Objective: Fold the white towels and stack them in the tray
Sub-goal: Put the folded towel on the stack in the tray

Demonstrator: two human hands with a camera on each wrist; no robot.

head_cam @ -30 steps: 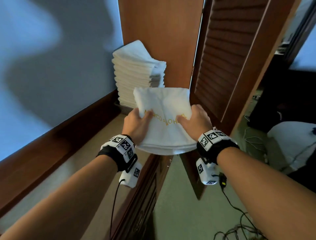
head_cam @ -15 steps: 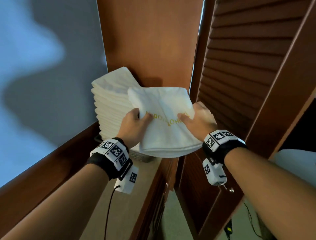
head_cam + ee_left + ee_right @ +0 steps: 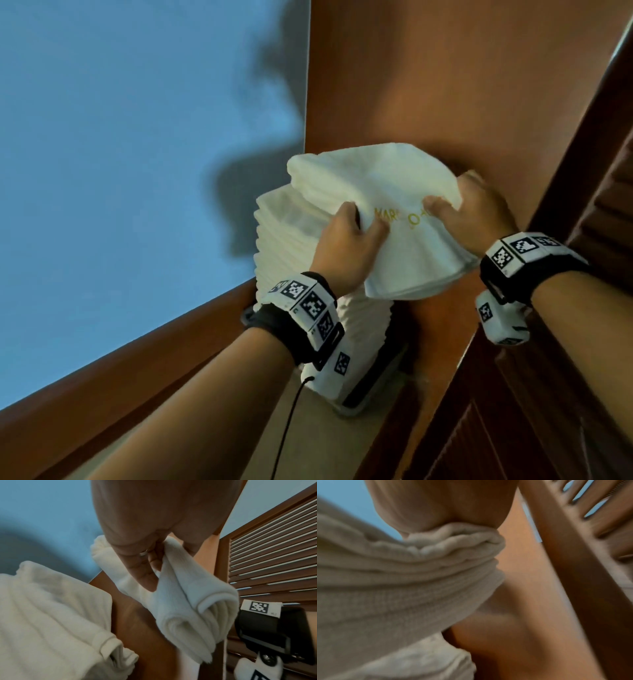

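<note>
A folded white towel (image 3: 370, 192) with gold lettering hangs in the air, tilted, over the top of a tall stack of folded white towels (image 3: 284, 253). My left hand (image 3: 346, 240) grips its near left edge, thumb on top. My right hand (image 3: 469, 209) grips its right edge. The stack stands in a tray (image 3: 376, 383) whose dark rim shows at the bottom right of the pile. In the left wrist view my fingers (image 3: 142, 566) pinch the folded towel (image 3: 188, 608), with the stack (image 3: 48, 615) low on the left. The right wrist view is blurred and shows the towel's layers (image 3: 402, 581) under my palm.
A blue wall (image 3: 120, 171) lies to the left with a wooden ledge (image 3: 137, 370) along it. A wooden panel (image 3: 445, 85) stands right behind the stack, and a louvred wooden door (image 3: 582, 342) is close on the right. A thin black cable (image 3: 287, 421) hangs from my left wrist.
Both hands have carried the folded towel forward and up, from in front of the stack to over its top. The stack now looks much nearer.
</note>
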